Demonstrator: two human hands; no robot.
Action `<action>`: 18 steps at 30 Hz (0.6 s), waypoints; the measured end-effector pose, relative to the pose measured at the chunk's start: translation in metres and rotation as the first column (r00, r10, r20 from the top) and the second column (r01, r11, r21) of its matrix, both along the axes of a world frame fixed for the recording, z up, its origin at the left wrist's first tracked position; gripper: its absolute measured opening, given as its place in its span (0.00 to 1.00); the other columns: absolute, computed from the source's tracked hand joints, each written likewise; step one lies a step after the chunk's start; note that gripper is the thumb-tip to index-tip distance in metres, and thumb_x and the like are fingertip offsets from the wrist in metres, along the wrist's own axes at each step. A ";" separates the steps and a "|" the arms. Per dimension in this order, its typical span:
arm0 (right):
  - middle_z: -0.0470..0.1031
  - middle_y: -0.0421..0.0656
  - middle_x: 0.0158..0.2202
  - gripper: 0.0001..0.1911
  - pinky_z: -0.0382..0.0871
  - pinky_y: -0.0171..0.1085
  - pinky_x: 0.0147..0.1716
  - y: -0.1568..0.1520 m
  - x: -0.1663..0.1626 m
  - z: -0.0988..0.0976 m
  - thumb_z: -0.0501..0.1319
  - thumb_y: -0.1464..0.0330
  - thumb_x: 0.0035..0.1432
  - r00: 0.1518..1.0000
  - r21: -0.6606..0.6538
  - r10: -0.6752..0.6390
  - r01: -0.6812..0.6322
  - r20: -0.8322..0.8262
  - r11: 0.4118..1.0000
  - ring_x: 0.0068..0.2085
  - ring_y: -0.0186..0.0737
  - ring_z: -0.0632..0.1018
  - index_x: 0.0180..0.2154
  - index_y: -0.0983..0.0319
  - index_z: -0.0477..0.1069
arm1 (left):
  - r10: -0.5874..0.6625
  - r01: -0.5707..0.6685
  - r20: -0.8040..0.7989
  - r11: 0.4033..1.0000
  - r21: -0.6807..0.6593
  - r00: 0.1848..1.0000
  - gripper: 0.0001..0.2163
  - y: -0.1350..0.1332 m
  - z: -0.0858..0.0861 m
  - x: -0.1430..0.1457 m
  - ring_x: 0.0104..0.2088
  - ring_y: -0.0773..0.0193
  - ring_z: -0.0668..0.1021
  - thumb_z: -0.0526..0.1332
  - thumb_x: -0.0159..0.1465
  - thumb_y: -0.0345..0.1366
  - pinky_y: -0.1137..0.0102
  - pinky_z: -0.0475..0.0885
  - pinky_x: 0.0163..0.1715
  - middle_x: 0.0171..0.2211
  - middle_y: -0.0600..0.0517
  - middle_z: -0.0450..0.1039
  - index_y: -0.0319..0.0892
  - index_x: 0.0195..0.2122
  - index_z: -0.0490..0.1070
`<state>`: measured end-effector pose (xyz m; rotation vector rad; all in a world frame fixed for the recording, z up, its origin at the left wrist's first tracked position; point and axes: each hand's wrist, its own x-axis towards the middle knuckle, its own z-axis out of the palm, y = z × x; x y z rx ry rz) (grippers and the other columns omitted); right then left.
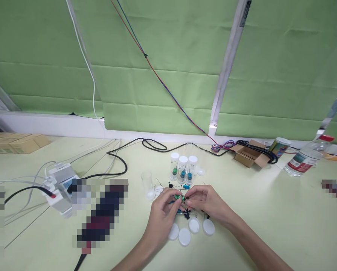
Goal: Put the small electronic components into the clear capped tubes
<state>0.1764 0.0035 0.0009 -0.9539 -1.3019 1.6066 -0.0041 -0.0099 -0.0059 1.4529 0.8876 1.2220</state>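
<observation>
My left hand (166, 209) pinches a small green metallic part (179, 197) between thumb and fingers. Fingertips of my right hand (205, 201) close on a tiny black piece (186, 198) at the green part's right end. Beneath and around both hands lie loose thin wires, a small blue part (186, 186) and a black pronged piece (187, 214), partly covered. Behind them stand clear vials with white caps, one with a green part inside (174, 171), others with blue parts (183, 174). An uncapped clear vial (147, 184) is left of my hands. Several round white lids (184, 237) lie in front.
A white power strip (62, 192) with plugged cables sits at the left. Black cable (154, 145) runs along the back to an open cardboard box (249, 154). A water bottle (302, 160) and a can (279, 146) stand right. Blurred dark objects lie on both sides.
</observation>
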 end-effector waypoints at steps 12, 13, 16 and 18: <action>0.78 0.46 0.41 0.10 0.75 0.41 0.42 -0.016 -0.015 -0.020 0.65 0.65 0.56 0.944 0.411 -0.312 0.244 0.106 0.879 0.39 0.42 0.79 0.41 0.59 0.78 | 0.034 -0.038 -0.052 0.997 -0.073 0.998 0.09 0.000 0.007 -0.003 0.27 0.65 0.75 0.63 0.61 0.40 0.69 0.73 0.34 0.29 0.53 0.72 0.42 0.40 0.73; 0.78 0.46 0.41 0.09 0.75 0.40 0.42 -0.017 -0.015 -0.021 0.64 0.66 0.57 0.940 0.431 -0.323 0.246 0.114 0.868 0.39 0.42 0.79 0.42 0.58 0.77 | 0.042 -0.045 -0.038 0.996 -0.074 0.998 0.09 0.000 0.008 -0.003 0.28 0.64 0.75 0.63 0.61 0.40 0.69 0.73 0.34 0.29 0.53 0.72 0.42 0.39 0.73; 0.78 0.46 0.40 0.09 0.76 0.41 0.41 -0.019 -0.015 -0.023 0.62 0.66 0.59 0.928 0.478 -0.349 0.249 0.131 0.842 0.40 0.43 0.79 0.42 0.58 0.76 | 0.021 -0.021 0.001 0.995 -0.097 1.000 0.09 -0.001 0.009 -0.002 0.28 0.64 0.76 0.64 0.60 0.39 0.69 0.74 0.34 0.32 0.51 0.74 0.42 0.39 0.74; 0.78 0.47 0.41 0.08 0.75 0.42 0.43 -0.020 -0.014 -0.025 0.62 0.66 0.60 0.914 0.515 -0.377 0.255 0.148 0.819 0.43 0.45 0.78 0.42 0.58 0.76 | 0.005 -0.003 0.029 0.996 -0.087 1.000 0.09 -0.001 0.009 -0.002 0.29 0.64 0.76 0.65 0.60 0.39 0.68 0.74 0.35 0.34 0.50 0.74 0.42 0.39 0.74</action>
